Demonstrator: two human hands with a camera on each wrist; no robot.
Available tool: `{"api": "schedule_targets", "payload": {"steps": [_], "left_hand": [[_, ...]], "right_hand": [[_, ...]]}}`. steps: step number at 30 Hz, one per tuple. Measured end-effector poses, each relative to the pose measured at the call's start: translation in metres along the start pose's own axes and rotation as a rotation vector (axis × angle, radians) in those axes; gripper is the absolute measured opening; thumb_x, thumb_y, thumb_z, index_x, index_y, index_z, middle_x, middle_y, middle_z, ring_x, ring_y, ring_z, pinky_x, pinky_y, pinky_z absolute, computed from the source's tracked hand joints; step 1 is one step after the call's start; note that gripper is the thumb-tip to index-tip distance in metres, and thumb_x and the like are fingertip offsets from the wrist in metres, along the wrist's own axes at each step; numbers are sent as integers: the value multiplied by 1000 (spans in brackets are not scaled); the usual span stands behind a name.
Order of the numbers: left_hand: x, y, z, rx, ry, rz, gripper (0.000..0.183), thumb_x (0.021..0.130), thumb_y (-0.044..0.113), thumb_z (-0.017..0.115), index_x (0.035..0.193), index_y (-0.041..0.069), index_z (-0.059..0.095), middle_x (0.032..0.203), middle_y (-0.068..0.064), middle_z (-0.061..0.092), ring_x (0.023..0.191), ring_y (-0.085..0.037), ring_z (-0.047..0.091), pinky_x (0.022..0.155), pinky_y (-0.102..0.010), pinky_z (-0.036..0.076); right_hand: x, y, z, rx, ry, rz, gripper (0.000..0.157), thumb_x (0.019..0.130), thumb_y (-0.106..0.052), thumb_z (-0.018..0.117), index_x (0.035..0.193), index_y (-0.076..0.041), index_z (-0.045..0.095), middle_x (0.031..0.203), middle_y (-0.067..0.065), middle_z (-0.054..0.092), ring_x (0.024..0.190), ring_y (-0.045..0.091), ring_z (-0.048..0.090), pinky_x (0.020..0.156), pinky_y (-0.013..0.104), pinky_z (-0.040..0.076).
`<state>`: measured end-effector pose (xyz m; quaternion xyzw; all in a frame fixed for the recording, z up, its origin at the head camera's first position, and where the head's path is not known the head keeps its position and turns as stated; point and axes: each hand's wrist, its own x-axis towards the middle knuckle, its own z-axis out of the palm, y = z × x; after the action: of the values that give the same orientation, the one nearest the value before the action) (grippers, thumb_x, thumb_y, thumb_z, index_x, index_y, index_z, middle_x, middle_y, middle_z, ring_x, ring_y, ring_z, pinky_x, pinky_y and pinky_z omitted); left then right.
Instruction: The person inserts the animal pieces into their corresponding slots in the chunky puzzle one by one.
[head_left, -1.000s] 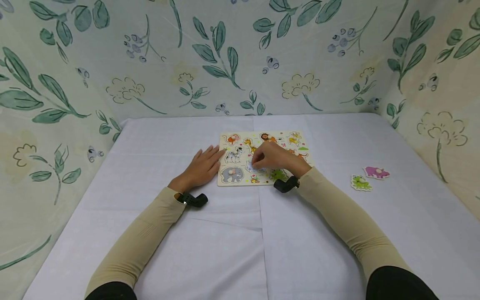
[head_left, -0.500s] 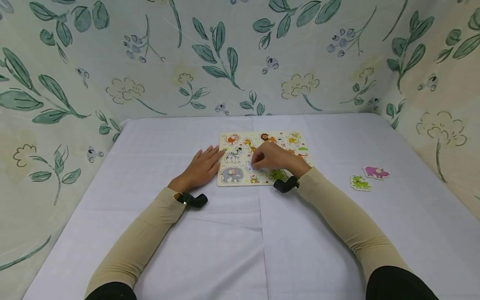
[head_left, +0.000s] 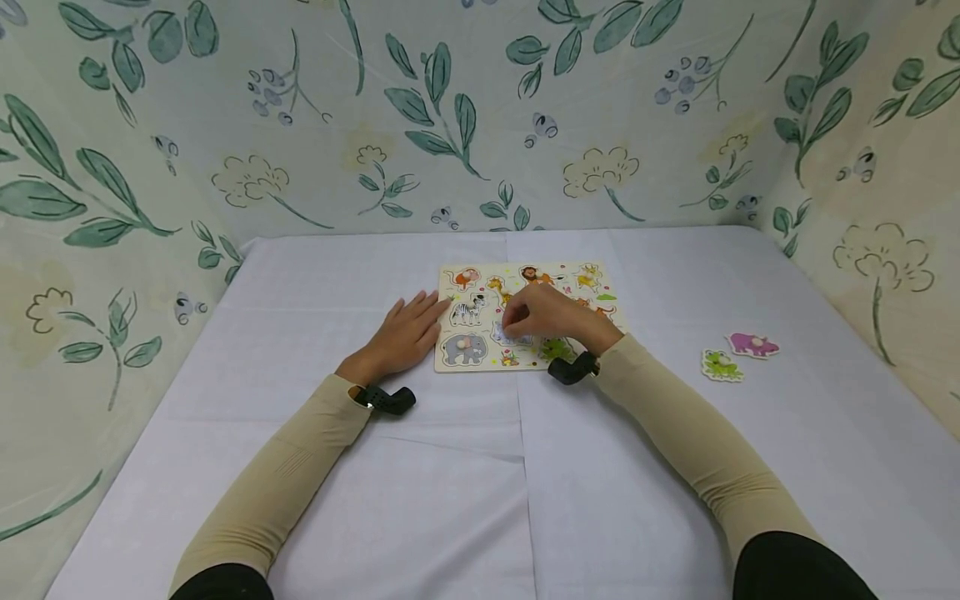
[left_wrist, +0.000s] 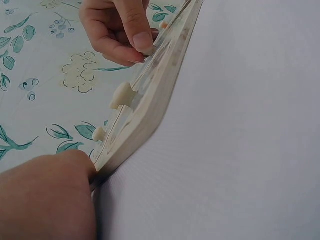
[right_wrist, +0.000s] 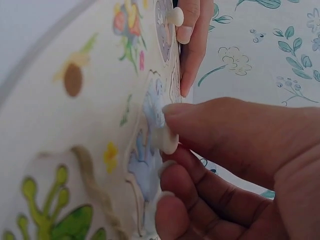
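A wooden peg puzzle board with animal pictures lies near the far side of the table. My right hand is over its middle. In the right wrist view, thumb and fingers pinch the white knob of a light-blue animal puzzle piece, which lies at its recess in the board. My left hand rests with straight, spread fingers at the board's left edge, beside the zebra piece. The elephant piece sits at the near left corner. My right hand hides part of the board's middle.
On the cloth to the right lie a purple animal piece and a green frog piece. A frog-pictured recess shows near my right wrist. White cloth covers the table; a patterned curtain stands behind.
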<state>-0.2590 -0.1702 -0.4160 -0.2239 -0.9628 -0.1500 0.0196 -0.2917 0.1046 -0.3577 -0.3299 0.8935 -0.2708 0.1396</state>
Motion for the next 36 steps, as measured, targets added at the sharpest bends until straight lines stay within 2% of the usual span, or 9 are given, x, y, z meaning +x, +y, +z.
{"api": "schedule_targets", "payload": {"steps": [11,36], "left_hand": [[0,-2,0,-8,2,-3,52,104,32,31,154,18,26,160,-5,20,148,-25,9,117,-51,3],[1,-3,1,1,-9,2,53,104,32,31,155,19,24,160,-5,18,148,-26,7,117,-51,2]], "right_hand": [[3,2,-2,-64,33,0,4,88,-18,72,85,-16,73,84,-4,69,77,12,60,74,30,48],[1,3,-11,-41,78,16,4,88,-18,71,89,-15,74,90,-1,69,82,15,62,79,33,50]]}}
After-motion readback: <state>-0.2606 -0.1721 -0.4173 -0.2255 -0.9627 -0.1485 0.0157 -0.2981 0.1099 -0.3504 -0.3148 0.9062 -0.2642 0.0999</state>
